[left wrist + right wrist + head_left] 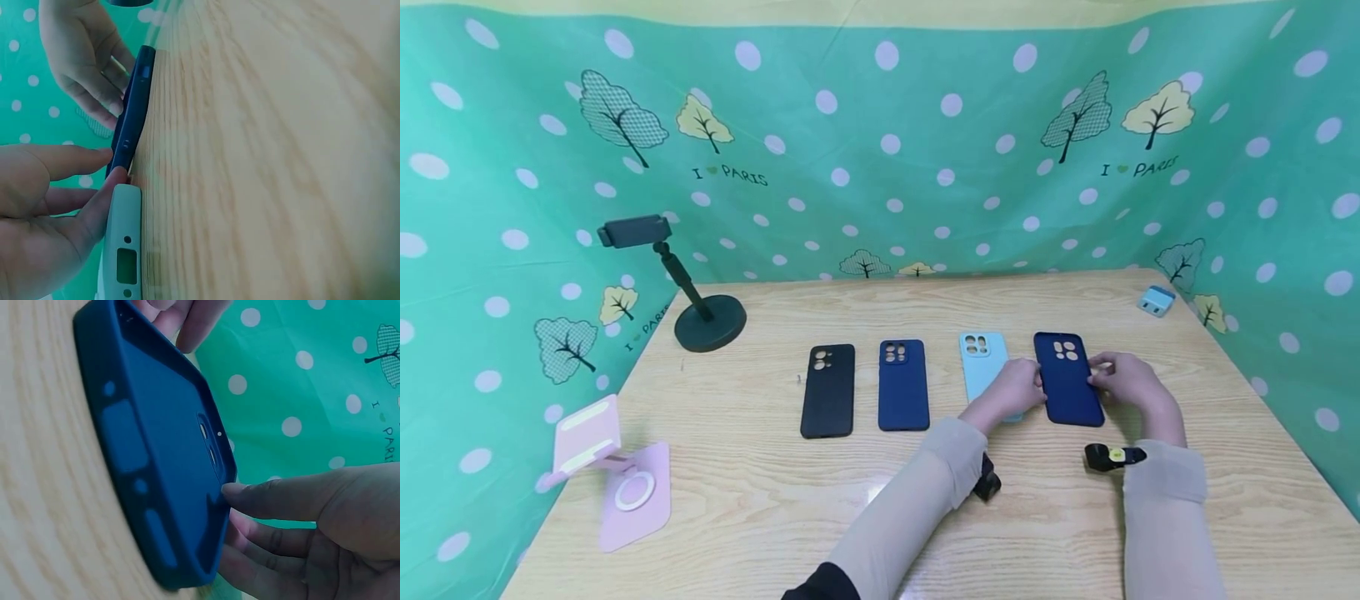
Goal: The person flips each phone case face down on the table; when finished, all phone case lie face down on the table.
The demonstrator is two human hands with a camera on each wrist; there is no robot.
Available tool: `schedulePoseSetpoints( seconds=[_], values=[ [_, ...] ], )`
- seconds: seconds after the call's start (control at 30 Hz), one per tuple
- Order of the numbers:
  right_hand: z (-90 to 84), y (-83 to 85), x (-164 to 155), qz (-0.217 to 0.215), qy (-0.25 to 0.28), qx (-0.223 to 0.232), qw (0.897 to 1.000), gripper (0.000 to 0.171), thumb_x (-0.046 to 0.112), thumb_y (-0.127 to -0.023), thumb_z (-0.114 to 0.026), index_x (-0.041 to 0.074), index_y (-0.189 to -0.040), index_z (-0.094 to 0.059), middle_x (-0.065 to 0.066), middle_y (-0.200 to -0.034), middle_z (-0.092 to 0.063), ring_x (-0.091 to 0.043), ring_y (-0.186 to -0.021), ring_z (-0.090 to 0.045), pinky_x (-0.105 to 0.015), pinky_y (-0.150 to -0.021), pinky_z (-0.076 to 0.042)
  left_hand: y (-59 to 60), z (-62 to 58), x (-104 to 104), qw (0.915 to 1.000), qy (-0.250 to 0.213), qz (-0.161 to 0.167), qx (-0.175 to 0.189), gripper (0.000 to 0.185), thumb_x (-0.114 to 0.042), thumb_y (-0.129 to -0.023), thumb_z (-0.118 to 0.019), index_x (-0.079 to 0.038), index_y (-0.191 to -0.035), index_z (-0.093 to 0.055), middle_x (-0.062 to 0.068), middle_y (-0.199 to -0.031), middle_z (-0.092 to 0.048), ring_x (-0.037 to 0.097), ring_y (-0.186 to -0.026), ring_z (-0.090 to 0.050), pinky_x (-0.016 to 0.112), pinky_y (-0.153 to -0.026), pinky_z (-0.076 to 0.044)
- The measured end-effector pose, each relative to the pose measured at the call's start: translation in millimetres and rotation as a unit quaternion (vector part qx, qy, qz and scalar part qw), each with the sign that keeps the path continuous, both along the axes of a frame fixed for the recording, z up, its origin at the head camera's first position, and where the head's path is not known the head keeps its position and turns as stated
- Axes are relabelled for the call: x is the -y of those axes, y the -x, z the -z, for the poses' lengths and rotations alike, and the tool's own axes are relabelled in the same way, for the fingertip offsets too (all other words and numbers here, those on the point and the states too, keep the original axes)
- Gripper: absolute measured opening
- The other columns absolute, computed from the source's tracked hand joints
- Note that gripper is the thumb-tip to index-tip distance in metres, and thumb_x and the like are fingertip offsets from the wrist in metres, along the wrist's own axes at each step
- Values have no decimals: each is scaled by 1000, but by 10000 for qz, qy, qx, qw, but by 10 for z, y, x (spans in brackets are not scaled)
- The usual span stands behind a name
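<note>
Both hands hold a dark blue phone case (1071,387) at the right end of a row of cases. My left hand (1021,383) pinches its left edge between thumb and forefinger. The right hand (1126,382) grips the opposite edge, its thumb on the rim and fingers along the outer side. The hollow inside of the dark blue case (165,412) and its camera cutouts show in the right wrist view. Under my left hand lies a light blue phone case (983,367), partly hidden by that hand; its end with a port cutout shows in the left wrist view.
Further left lie a blue phone case (903,400) and a black phone case (828,404). A black phone stand (711,323) stands at the back left, a pink folding stand (647,508) at the front left. A small blue-and-white charger (1157,301) sits at the back right.
</note>
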State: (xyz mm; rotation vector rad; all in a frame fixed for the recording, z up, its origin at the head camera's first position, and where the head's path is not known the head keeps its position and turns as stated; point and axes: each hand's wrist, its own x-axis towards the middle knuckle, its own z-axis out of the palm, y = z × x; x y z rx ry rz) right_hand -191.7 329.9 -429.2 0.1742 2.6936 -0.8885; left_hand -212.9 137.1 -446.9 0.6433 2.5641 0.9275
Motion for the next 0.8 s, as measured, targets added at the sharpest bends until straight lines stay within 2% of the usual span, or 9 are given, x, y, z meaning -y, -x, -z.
schedulePoseSetpoints(
  seconds=[0.17,0.3,0.47,0.63,0.8],
  values=[
    [2,-2,14,119,141,102,9998,41,4,-98,-49,-16,-133,-42,-28,-101,-62,-19,-76,-66,-34,-66,-57,22,5,-3,9998,-144,-6,137,9,-10,-90,-67,-6,-90,-60,-7,-70,-44,5,-60,-43,15,-57,-36],
    [12,0,17,135,192,107,9997,40,1,-98,-47,-16,-133,-42,-27,-100,-62,-18,-75,-66,-34,-66,-58,25,13,-5,9997,-163,-18,183,22,-11,-90,-67,-2,-110,-62,-8,-71,-45,5,-62,-44,14,-59,-37],
    [17,-2,12,123,174,109,9997,38,0,-99,-44,-16,-134,-42,-28,-102,-62,-20,-77,-66,-34,-67,-58,23,18,-2,9990,-263,-115,335,43,-9,-90,-68,-1,-130,-58,-7,-75,-47,5,-65,-45,15,-61,-38],
    [28,-4,9,118,206,85,9997,38,0,-100,-44,-15,-134,-42,-28,-103,-61,-23,-81,-66,-34,-68,-58,20,21,9,9979,-392,-230,458,51,-8,-88,-69,-1,-136,-53,-6,-83,-52,5,-73,-47,15,-66,-40],
    [27,-1,21,79,279,28,9996,38,0,-99,-44,-15,-134,-42,-26,-100,-60,-20,-79,-65,-33,-67,-58,16,18,13,9960,-567,-364,585,52,-9,-89,-69,-2,-138,-52,-6,-85,-53,4,-76,-48,14,-70,-41]
  ],
)
